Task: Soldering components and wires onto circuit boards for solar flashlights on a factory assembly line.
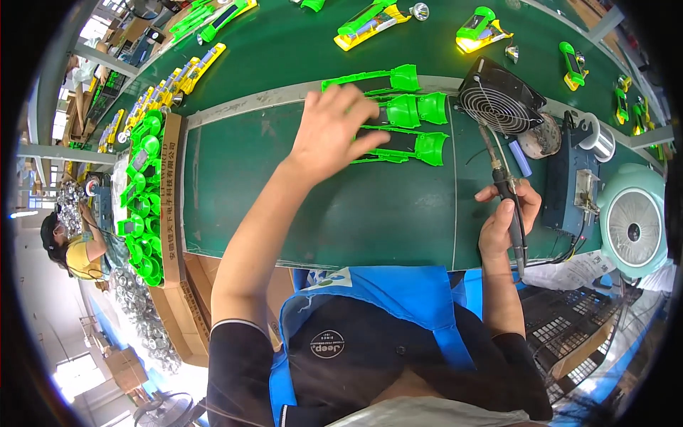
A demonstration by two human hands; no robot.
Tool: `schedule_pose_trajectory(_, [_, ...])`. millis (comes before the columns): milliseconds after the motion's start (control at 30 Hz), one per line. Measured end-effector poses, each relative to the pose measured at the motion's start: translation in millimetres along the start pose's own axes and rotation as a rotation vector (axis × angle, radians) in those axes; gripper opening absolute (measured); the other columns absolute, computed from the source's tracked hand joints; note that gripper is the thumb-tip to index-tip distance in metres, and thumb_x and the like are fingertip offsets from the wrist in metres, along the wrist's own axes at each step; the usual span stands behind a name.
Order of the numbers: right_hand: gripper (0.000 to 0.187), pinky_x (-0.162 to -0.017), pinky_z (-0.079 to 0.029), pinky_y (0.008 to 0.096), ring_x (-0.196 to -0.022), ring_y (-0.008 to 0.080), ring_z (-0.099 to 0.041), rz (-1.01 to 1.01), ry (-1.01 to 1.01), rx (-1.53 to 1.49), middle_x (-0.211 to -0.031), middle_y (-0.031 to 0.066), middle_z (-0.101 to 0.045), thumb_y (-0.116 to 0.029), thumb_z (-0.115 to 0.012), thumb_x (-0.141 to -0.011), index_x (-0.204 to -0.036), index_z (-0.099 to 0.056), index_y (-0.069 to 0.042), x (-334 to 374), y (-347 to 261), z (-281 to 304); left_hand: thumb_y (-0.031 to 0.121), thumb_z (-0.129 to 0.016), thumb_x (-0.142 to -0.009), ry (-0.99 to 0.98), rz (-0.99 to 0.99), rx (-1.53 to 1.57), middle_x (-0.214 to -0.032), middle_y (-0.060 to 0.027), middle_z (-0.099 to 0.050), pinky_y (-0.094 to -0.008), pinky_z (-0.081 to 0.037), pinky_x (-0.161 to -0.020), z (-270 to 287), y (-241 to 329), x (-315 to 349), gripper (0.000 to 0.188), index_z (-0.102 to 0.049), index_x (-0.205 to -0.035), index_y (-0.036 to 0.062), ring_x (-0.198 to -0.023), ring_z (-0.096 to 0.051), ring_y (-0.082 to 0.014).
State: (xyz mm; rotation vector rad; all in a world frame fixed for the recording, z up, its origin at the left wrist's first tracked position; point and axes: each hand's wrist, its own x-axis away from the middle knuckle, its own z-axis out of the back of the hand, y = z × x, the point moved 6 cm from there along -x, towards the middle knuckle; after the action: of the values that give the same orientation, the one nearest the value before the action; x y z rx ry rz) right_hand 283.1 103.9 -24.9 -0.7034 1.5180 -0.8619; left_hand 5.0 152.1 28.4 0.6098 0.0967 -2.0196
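Observation:
Three bright green plastic flashlight housing halves lie side by side on the dark green bench mat [320,220]: a far housing [403,77], a middle housing [403,112] and a near housing [430,149]. Over their left ends hovers my left hand [326,134], palm down with fingers apart; whether its fingertips touch the plastic I cannot tell. Held like a pen in my right hand [500,226] is a soldering iron [502,183]. Its tip points away from me, toward the black fan, and its cable end hangs near the bench edge.
A black fan [498,96], a blue-violet cylindrical cell [520,159], a blue soldering station [563,188], a solder spool [599,142] and a pale green fan [633,222] crowd the right. A carton [171,206] borders green parts at left. Flashlight assemblies [370,25] line the far belt.

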Motion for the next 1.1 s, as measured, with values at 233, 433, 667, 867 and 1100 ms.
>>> schedule_pose_trajectory(233, [0.040,-0.067,-0.053,0.0361,-0.070,0.0235,-0.064,0.119,-0.049,-0.054,-0.095,0.0158,-0.052,-0.038,-0.057,-0.097,-0.113,-0.038,-0.006,-9.9,-32.4,-18.3,0.011,-0.070,-0.072,0.268,-0.065,-0.117,-0.090,-0.0022,-0.060,-0.0382,-0.039,-0.072,33.5,17.2,33.5,0.017,-0.067,-0.089,0.0126,-0.084,-0.056,-0.0227])
schedule_pose_trajectory(433, [0.031,-0.078,-0.047,0.0366,-0.085,0.0240,-0.059,0.151,-0.412,-0.068,-0.088,0.0124,-0.070,-0.027,-0.063,-0.094,-0.108,-0.046,-0.005,12.6,-42.1,-84.4,0.012,-0.072,-0.074,0.035,0.054,0.150,-0.100,-0.0080,-0.061,-0.0407,-0.044,-0.076,13.7,39.4,74.2,0.026,-0.065,-0.099,0.0092,-0.091,-0.058,-0.0268])
schedule_pose_trajectory(667, [0.036,-0.088,-0.046,0.0381,-0.100,0.0245,-0.054,-0.126,-0.567,-0.084,-0.096,0.0164,-0.066,-0.029,-0.055,-0.098,-0.118,-0.038,-0.006,24.2,-16.0,-98.1,0.028,-0.063,-0.090,0.286,0.595,-0.700,-0.139,-0.0134,-0.049,-0.0517,-0.036,-0.103,95.2,-257.4,70.0,0.057,-0.043,-0.138,0.0052,-0.131,-0.044,-0.0337])
schedule_pose_trajectory(867, [0.042,-0.074,-0.054,0.0348,-0.075,0.0234,-0.064,-0.240,-0.454,-0.174,-0.105,0.0191,-0.051,-0.036,-0.059,-0.096,-0.116,-0.036,-0.005,14.4,-4.1,-109.4,0.037,-0.065,-0.088,-0.346,0.787,-0.890,-0.146,-0.0059,-0.042,-0.0563,-0.028,-0.110,70.8,-415.4,59.3,0.061,-0.045,-0.138,0.0096,-0.138,-0.035,-0.0259])
schedule_pose_trajectory(1100, [0.039,-0.076,-0.045,0.0305,-0.082,0.0191,-0.053,0.039,-0.490,-0.033,-0.075,0.0119,-0.070,-0.038,-0.059,-0.095,-0.112,-0.039,-0.008,11.1,-12.7,-116.5,0.038,-0.073,-0.080,-0.356,0.767,-0.608,-0.104,-0.0148,-0.067,-0.0490,-0.052,-0.080,99.3,-372.3,42.9,0.055,-0.047,-0.125,0.0172,-0.095,-0.067,-0.0349])
